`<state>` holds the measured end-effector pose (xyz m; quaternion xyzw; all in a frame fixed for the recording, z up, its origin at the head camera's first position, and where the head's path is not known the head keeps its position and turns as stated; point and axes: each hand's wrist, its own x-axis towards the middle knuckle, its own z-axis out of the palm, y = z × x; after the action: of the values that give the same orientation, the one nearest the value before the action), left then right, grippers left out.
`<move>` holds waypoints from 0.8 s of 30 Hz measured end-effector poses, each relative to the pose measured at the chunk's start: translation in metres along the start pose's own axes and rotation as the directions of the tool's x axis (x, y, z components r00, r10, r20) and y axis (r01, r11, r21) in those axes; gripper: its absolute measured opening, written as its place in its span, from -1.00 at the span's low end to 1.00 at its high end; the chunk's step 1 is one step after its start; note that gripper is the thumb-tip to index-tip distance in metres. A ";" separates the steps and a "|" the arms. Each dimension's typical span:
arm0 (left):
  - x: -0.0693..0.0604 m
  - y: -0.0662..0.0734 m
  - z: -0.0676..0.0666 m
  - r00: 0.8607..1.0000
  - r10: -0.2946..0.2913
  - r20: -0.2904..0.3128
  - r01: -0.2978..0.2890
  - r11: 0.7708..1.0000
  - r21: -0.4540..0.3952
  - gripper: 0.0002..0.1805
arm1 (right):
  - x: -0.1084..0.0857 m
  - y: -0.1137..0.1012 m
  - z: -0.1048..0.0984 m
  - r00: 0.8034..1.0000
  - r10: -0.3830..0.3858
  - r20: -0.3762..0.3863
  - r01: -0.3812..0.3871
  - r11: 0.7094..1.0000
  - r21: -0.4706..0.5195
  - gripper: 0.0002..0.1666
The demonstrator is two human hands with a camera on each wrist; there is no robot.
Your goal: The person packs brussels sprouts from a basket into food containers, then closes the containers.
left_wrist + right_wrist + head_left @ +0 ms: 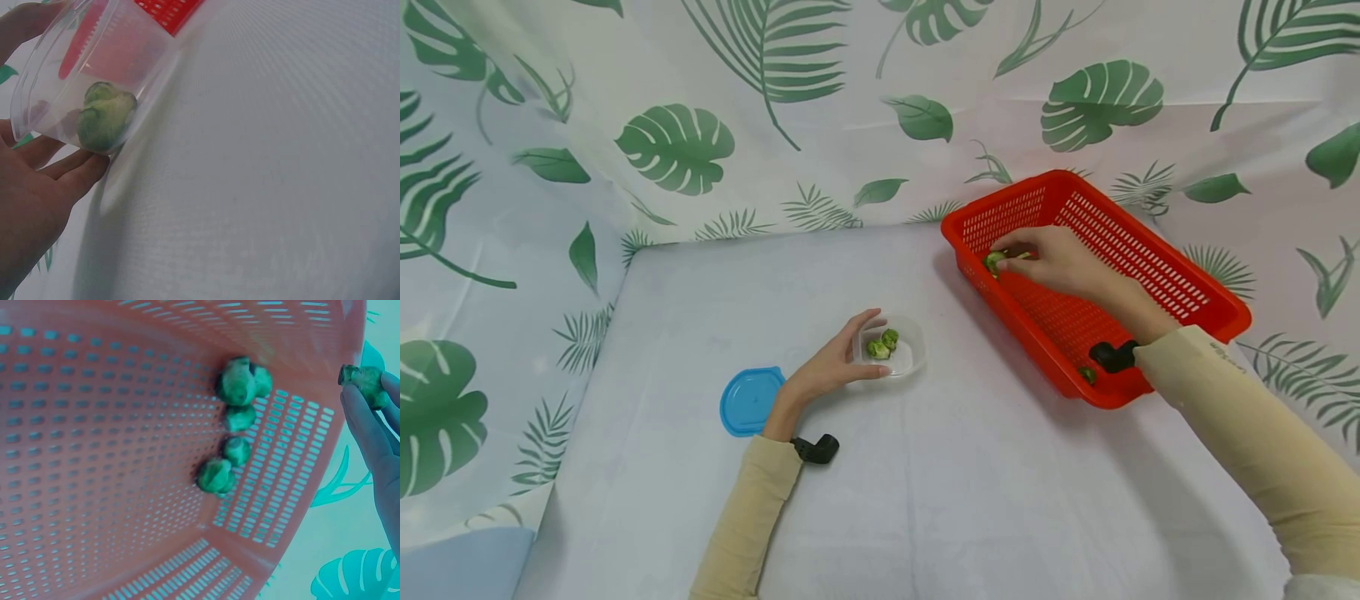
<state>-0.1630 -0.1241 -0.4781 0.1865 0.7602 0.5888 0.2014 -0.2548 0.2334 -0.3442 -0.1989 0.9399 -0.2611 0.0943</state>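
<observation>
Clear plastic tub [912, 358], left of the red perforated plastic basket [1142, 258]. Left hand [835, 358] clamped round it, thumb opposing fingers. Right hand [1056, 260], at basket's far-left end, pinches one round green sprout [370, 387]; two more sprouts [878, 348] in tub. I'd keep the pinch light, tub level.

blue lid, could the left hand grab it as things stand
Probably not straight away: the left hand holds the clear container. Otherwise the way looks free, since the blue lid lies close beside that wrist, mostly uncovered.
</observation>
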 end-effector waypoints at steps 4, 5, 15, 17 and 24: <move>0.000 0.000 0.000 1.000 0.001 0.004 -0.001 1.000 0.001 0.06 | -0.001 -0.003 0.001 1.000 -0.022 -0.013 0.022 1.000 0.008 -0.63; -0.001 0.000 0.000 1.000 0.000 0.004 0.000 1.000 -0.001 0.05 | -0.001 -0.003 0.001 1.000 -0.025 -0.016 0.025 1.000 0.010 -0.63; -0.002 0.002 0.000 1.000 0.000 0.000 0.000 1.000 0.005 0.04 | -0.003 -0.012 0.000 0.997 -0.070 -0.041 0.072 0.996 0.050 -0.61; -0.002 0.002 0.000 1.000 0.002 0.001 -0.002 1.000 0.005 0.05 | -0.003 -0.015 0.000 0.995 -0.086 -0.047 0.089 0.994 0.059 -0.62; -0.002 0.003 0.000 1.000 0.003 0.004 -0.003 1.000 0.004 0.04 | -0.002 -0.024 0.003 0.996 -0.084 -0.039 0.087 0.993 0.081 -0.64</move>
<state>-0.1615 -0.1243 -0.4754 0.1892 0.7608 0.5871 0.2016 -0.2442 0.2137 -0.3337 -0.2304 0.9205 -0.3068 0.0745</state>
